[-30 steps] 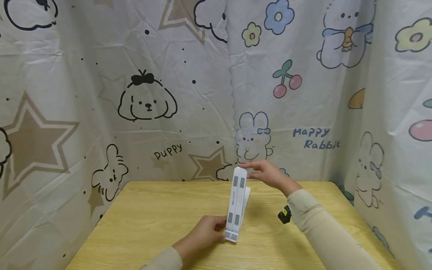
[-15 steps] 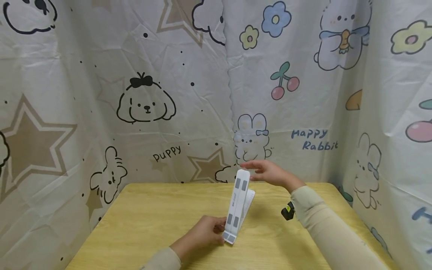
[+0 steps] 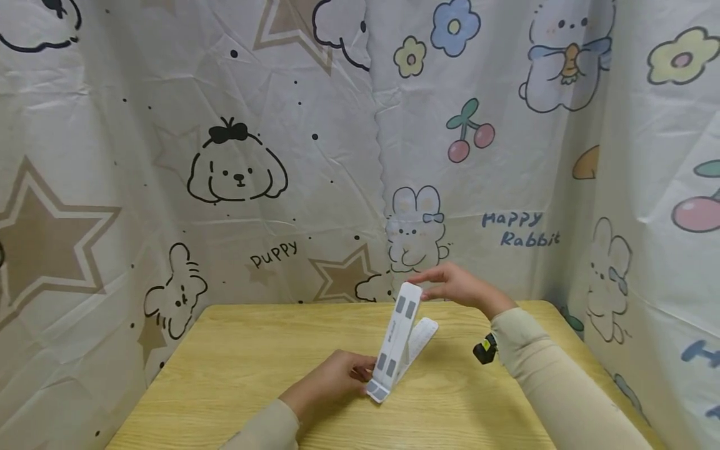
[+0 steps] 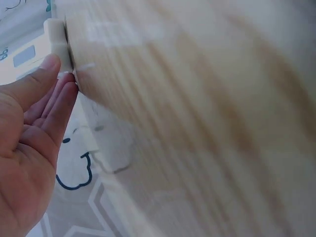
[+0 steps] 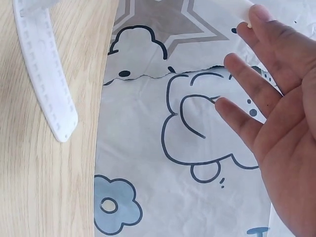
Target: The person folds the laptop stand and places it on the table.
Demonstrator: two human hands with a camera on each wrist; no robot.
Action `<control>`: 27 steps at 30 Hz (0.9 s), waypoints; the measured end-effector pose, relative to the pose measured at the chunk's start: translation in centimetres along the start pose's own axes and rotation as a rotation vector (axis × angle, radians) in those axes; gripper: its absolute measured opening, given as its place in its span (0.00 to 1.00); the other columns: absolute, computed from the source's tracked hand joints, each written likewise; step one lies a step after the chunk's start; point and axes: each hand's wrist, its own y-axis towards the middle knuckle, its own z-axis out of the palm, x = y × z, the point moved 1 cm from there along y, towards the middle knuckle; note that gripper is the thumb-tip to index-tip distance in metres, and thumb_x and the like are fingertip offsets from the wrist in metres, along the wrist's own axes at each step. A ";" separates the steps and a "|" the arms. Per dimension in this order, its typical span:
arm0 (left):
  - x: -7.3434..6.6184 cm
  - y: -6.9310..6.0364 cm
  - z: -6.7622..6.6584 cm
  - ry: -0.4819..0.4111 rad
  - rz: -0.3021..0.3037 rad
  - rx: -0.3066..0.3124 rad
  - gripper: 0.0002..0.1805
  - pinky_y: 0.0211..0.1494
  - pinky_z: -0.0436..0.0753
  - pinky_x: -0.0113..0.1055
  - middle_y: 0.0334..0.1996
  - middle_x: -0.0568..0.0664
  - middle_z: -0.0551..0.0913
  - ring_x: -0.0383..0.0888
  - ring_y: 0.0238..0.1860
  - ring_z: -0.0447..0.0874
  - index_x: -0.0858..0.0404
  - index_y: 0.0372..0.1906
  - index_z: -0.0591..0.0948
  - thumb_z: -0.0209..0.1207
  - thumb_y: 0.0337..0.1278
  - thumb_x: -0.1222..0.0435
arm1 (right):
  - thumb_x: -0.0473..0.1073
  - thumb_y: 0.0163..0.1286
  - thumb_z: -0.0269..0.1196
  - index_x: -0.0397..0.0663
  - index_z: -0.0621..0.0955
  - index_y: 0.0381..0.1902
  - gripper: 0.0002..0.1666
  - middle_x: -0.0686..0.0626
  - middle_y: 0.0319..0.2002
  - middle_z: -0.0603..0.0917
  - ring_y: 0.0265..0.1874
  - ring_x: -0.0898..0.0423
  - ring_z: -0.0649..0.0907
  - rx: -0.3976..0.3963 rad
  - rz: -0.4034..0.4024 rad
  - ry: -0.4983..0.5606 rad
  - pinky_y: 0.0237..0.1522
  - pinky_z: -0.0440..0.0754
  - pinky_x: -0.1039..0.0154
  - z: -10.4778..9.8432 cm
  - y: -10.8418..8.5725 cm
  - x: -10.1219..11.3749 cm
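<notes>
A white folding stand with grey pads leans up from the wooden table, its two long arms spread in a V in the head view. My left hand holds its low front end between thumb and fingers; in the left wrist view the thumb of that hand lies against the white end piece. At the raised top end, my right hand pinches the tip with thumb and index finger. The right wrist view shows its other fingers spread, with the stand's lower arm over the table.
The yellow wooden table spreads under both hands. Behind and beside it hangs a pale curtain printed with cartoon animals, stars and flowers. A small black object with a yellow mark shows at the right wrist.
The stand's upper end has tilted to the right, and its rear arm has swung out, widening the V. My right hand has shifted slightly right with the top end.
</notes>
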 end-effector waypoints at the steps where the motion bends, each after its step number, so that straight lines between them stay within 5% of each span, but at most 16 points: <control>1: 0.0 0.0 0.0 0.000 -0.002 0.007 0.36 0.52 0.85 0.27 0.51 0.46 0.88 0.39 0.47 0.86 0.63 0.68 0.78 0.72 0.50 0.77 | 0.42 0.68 0.71 0.53 0.84 0.62 0.25 0.45 0.60 0.85 0.60 0.45 0.83 0.005 -0.004 0.009 0.62 0.82 0.48 0.0 -0.1 0.0; 12: -0.2 0.3 0.4 0.062 0.006 0.011 0.42 0.51 0.85 0.27 0.53 0.47 0.88 0.37 0.47 0.86 0.61 0.70 0.77 0.75 0.44 0.77 | 0.38 0.73 0.65 0.54 0.77 0.71 0.29 0.47 0.66 0.81 0.62 0.49 0.82 0.109 -0.042 0.150 0.65 0.80 0.53 0.2 -0.2 -0.4; 21: 0.9 0.7 -0.2 -0.036 0.016 0.047 0.32 0.49 0.85 0.26 0.43 0.46 0.90 0.38 0.44 0.87 0.66 0.63 0.82 0.73 0.48 0.76 | 0.43 0.69 0.70 0.47 0.80 0.67 0.29 0.45 0.64 0.82 0.59 0.49 0.84 0.052 -0.055 0.121 0.65 0.80 0.49 0.4 -1.4 -0.8; 27: 0.4 0.5 -0.2 0.002 0.002 0.047 0.29 0.50 0.85 0.28 0.45 0.49 0.90 0.41 0.46 0.87 0.69 0.63 0.81 0.70 0.51 0.79 | 0.41 0.67 0.72 0.45 0.81 0.65 0.28 0.44 0.63 0.83 0.58 0.49 0.85 0.008 -0.052 0.120 0.63 0.81 0.50 0.2 -2.2 -0.8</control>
